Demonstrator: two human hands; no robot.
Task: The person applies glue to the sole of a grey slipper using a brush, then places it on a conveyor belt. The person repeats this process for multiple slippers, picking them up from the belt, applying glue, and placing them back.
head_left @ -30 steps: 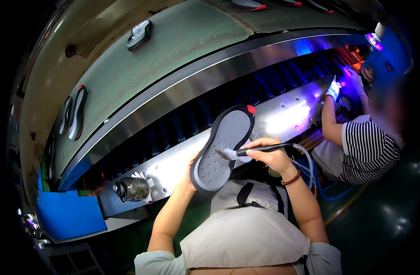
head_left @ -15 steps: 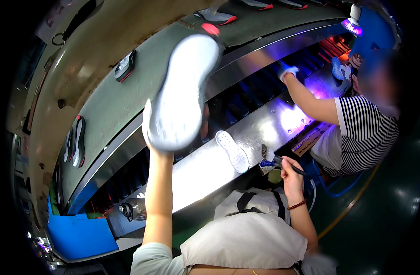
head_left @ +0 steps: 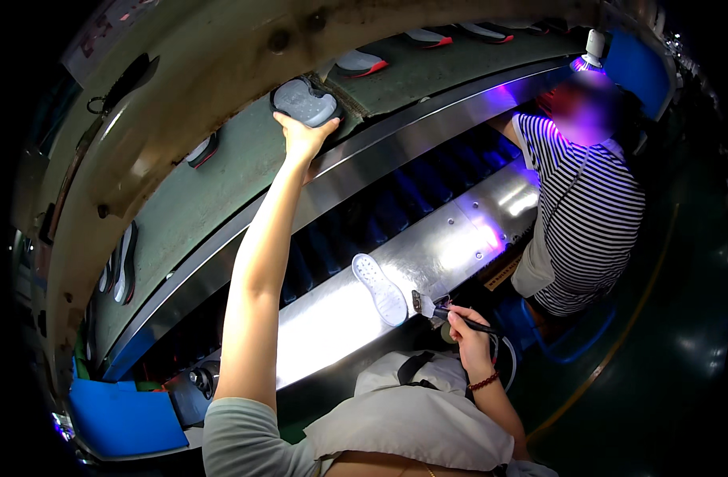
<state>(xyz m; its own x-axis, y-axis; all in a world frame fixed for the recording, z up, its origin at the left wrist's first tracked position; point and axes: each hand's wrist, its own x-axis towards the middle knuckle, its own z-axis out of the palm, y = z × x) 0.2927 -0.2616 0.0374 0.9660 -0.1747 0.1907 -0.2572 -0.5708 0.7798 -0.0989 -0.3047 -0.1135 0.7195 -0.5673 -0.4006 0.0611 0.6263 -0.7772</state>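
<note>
My left hand (head_left: 304,137) is stretched out over the green conveyor belt (head_left: 244,163), thumb and fingers gripping the near end of a shoe sole (head_left: 304,102). This sole has a grey inner face and a dark rim, and its far end is partly hidden under the overhanging beam. Low on the right, my right hand (head_left: 473,343) is closed around a slim black-handled brush (head_left: 473,321). The brush's tip is beside a small dark-topped item at the edge of the metal worktop (head_left: 324,338). A white sole dotted with small marks (head_left: 380,290) lies on that worktop, left of the brush.
Other shoe parts (head_left: 125,266) ride on the belt. A beige beam (head_left: 161,131) hangs above it. To the right sits a co-worker in a striped shirt (head_left: 590,215), near a purple-lit lamp (head_left: 593,48). A blue panel (head_left: 125,417) stands at lower left.
My left hand has moved away from me to the belt, where it grips a sole; before, it held a sole up close. My right hand shifted slightly left with the brush. The co-worker leaned forward.
</note>
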